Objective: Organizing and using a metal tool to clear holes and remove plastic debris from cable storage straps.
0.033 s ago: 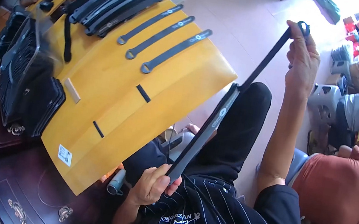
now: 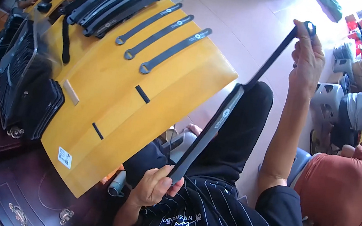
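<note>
A black and grey strap [image 2: 209, 135] is stretched on a slant in front of my body, reaching over my dark-trousered leg. My left hand [image 2: 154, 187] pinches its low, wide grey end close to my chest. Up and far to the right, my right hand [image 2: 307, 59] closes on the narrow black end, which curls in a small loop at the fingertips. Partway along, a wider grey piece meets the narrow black one. On the yellow table, a grey strap with a ring end [image 2: 176, 51] lies nearest, with two similar ones beside it.
A pile of dark straps [image 2: 113, 4] covers the table's far end. Stacked black pieces [image 2: 36, 91] stand at its left edge. A wooden strip [image 2: 71, 92] and two short black strips lie on the yellow table [image 2: 104, 157]. A person in a rust-coloured top [image 2: 337, 197] sits at right.
My right hand has moved very slightly right with its end of the strap. The table sits a little further left in view. Both hands keep their hold.
</note>
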A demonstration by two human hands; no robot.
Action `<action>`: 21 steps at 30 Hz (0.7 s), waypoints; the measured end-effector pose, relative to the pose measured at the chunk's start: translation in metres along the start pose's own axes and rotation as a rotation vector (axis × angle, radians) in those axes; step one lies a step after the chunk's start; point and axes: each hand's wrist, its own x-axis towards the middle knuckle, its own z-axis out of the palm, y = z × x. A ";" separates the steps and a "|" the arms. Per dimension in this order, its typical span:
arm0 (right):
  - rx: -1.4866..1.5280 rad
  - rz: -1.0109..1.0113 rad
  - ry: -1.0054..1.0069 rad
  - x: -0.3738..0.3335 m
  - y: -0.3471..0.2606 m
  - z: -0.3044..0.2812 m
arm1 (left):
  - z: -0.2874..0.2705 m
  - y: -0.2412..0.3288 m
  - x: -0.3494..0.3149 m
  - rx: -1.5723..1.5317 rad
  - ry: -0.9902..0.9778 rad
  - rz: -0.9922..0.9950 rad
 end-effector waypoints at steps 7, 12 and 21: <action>-0.050 -0.079 0.092 0.005 0.025 -0.011 | -0.005 -0.001 0.005 0.031 -0.044 0.040; -0.313 -0.230 0.340 0.058 0.050 -0.071 | -0.019 -0.021 -0.022 -0.227 0.025 0.178; -0.689 -0.527 -0.287 -0.082 0.035 0.032 | -0.027 -0.009 0.013 -0.563 0.274 0.279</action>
